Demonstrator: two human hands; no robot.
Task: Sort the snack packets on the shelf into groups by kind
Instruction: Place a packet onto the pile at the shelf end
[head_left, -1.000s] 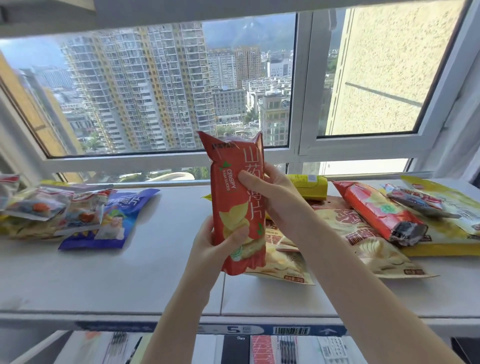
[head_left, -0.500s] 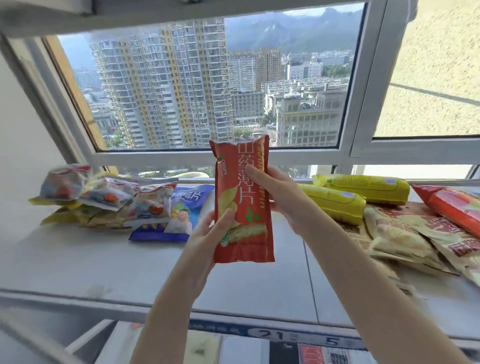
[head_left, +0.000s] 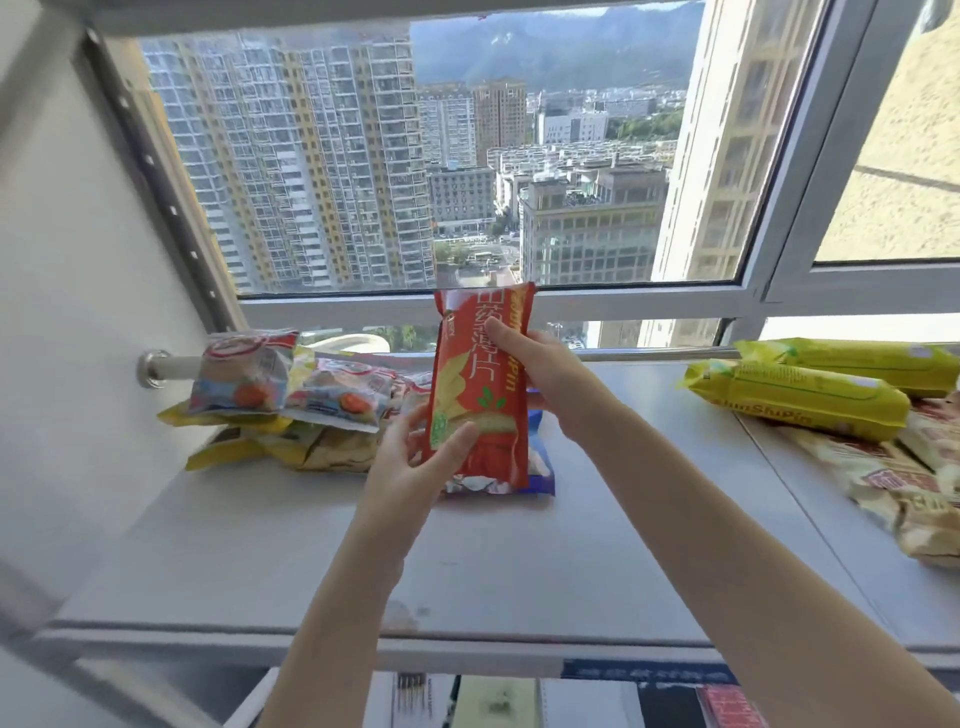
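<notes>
I hold a tall red crisps packet (head_left: 480, 384) upright above the grey shelf (head_left: 519, 561). My left hand (head_left: 415, 467) grips its lower left part and my right hand (head_left: 540, 374) grips its right edge. Behind it lies a blue packet (head_left: 540, 467), mostly hidden. To the left sits a pile of clear packets with orange contents (head_left: 291, 389) on top of yellow packets (head_left: 291, 447). Two yellow tube-shaped packets (head_left: 800, 395) lie at the right, with beige crisps packets (head_left: 904, 483) in front of them.
A large window (head_left: 467, 156) rises directly behind the shelf, with a metal rail (head_left: 649, 355) along its foot. A white side wall (head_left: 78, 312) closes the shelf's left end. A lower shelf with more goods (head_left: 519, 701) shows beneath the front edge.
My view and both hands have swung left along the shelf with the red packet. The left pile now sits close beside the packet, and the right-hand packets have slid toward the frame edge.
</notes>
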